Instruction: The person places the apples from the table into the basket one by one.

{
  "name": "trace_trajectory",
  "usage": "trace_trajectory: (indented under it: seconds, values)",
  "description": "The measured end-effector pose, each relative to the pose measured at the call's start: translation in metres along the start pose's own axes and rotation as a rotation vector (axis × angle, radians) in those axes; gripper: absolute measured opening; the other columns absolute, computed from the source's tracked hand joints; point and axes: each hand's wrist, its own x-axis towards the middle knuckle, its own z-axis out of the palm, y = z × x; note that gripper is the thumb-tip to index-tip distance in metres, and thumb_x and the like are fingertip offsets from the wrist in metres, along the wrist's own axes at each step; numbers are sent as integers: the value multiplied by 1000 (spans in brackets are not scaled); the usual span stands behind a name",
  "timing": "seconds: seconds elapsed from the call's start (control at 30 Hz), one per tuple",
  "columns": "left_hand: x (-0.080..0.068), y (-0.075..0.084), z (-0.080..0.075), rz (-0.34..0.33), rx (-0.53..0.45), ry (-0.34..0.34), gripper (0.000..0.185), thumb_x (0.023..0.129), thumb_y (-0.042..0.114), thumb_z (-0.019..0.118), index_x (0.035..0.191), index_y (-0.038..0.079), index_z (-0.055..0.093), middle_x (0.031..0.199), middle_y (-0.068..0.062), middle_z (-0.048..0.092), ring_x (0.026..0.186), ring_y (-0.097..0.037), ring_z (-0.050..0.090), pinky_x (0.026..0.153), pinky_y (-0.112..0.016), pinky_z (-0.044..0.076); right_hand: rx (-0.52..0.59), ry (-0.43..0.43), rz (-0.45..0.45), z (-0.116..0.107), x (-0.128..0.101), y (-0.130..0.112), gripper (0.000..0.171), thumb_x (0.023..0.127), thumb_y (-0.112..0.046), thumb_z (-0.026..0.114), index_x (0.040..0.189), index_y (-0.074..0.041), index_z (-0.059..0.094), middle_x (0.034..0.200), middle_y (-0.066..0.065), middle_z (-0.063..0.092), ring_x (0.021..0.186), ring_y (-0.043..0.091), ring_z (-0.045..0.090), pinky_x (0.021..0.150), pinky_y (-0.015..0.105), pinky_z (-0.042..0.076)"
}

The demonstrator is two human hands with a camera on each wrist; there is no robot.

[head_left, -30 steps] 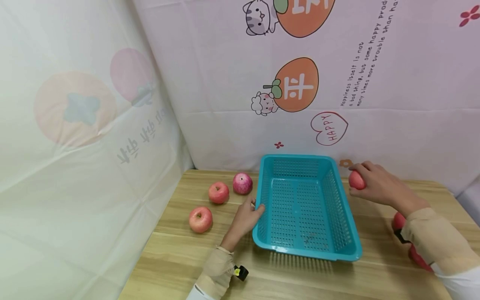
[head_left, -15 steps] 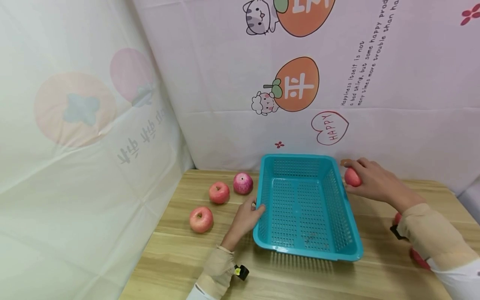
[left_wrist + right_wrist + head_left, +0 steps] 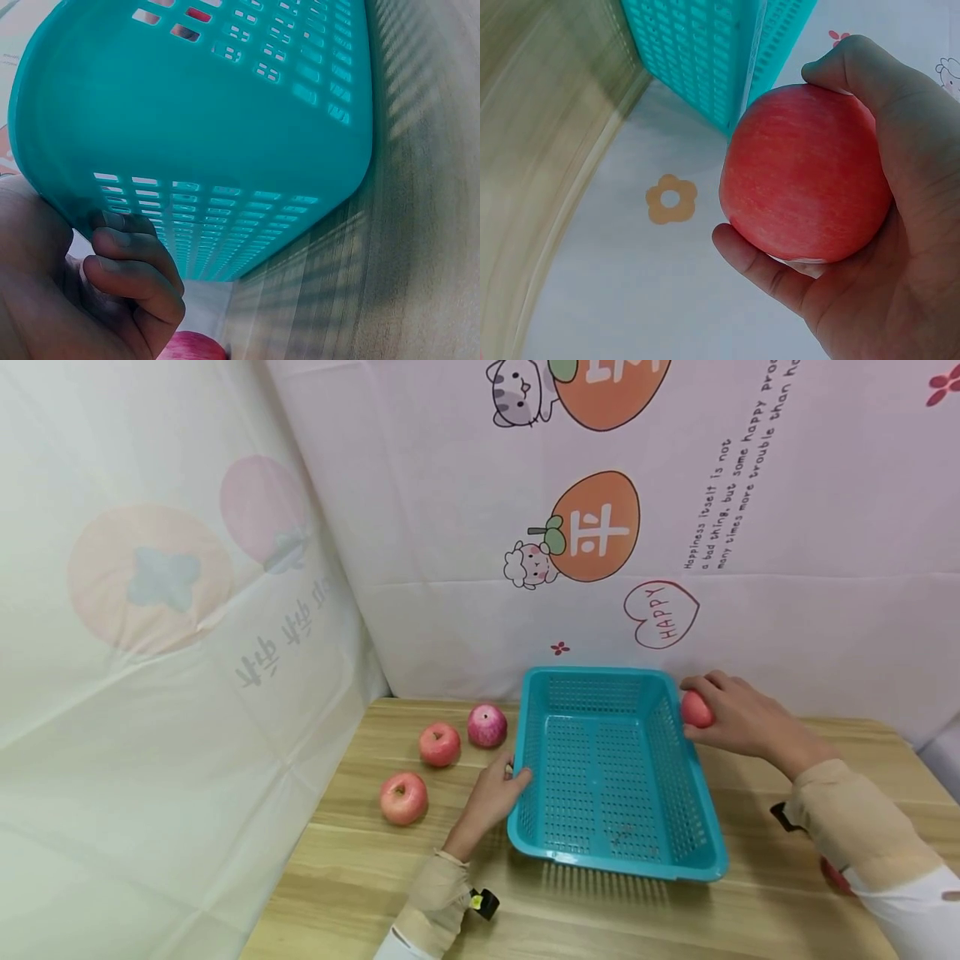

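A blue-green plastic basket (image 3: pixel 592 777) with slotted walls and nothing inside stands on the wooden table. My left hand (image 3: pixel 491 795) grips its left rim, thumb over the edge; in the left wrist view the curled fingers (image 3: pixel 135 274) lie against the outer wall. Beside the right rim, near the back corner, my right hand (image 3: pixel 738 718) holds a red apple (image 3: pixel 697 709). The right wrist view has this apple (image 3: pixel 806 176) between thumb and fingers, its edge overlapping the basket's rim (image 3: pixel 746 75).
Left of the basket lie two red apples (image 3: pixel 402 798) (image 3: pixel 439 744) and a darker pink-purple apple (image 3: pixel 487 726). Another red fruit (image 3: pixel 835 875) is mostly hidden under the right sleeve (image 3: pixel 862 827). A printed cloth (image 3: pixel 450 635) hangs right behind the table (image 3: pixel 337 860).
My right hand has carried the apple leftward, from just right of the basket up to its right rim. The left hand keeps its grip and the basket has hardly shifted.
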Motion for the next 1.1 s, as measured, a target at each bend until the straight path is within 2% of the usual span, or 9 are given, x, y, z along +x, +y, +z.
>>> trace_trajectory:
  seconds: [0.37, 0.63, 0.77, 0.97, 1.1]
  values:
    - [0, -1, 0, 4, -3, -9, 20, 105, 31, 59, 109, 11, 61, 78, -1, 53, 71, -14, 54, 63, -31, 45, 6, 16, -9, 0, 9, -8, 74, 88, -38, 83, 146, -6, 53, 138, 26, 54, 118, 48, 54, 76, 57, 60]
    - [0, -2, 0, -9, -12, -19, 26, 104, 35, 59, 114, 12, 63, 96, -10, 66, 82, -16, 62, 70, -32, 51, 4, 16, -34, -1, 16, -16, 75, 88, -36, 84, 148, -5, 52, 141, 27, 53, 120, 49, 53, 78, 58, 61]
    - [0, -1, 0, -18, -15, -26, 27, 104, 38, 58, 115, 13, 62, 101, -11, 68, 83, -15, 63, 70, -30, 52, 11, 22, -52, -2, 20, -20, 71, 89, -34, 83, 146, -5, 53, 138, 25, 54, 119, 47, 54, 78, 57, 61]
    - [0, -1, 0, -10, -8, -27, 25, 104, 37, 58, 112, 14, 61, 91, -6, 64, 79, -14, 61, 68, -30, 50, 18, 22, -59, -2, 26, -26, 70, 88, -33, 83, 145, -6, 54, 140, 25, 54, 121, 47, 53, 79, 57, 61]
    - [0, -1, 0, -9, -9, -26, 24, 104, 37, 58, 112, 14, 61, 92, -6, 65, 78, -14, 62, 68, -30, 51, 15, 25, -69, -1, 28, -30, 69, 87, -34, 82, 144, -6, 54, 141, 25, 53, 121, 46, 53, 79, 57, 61]
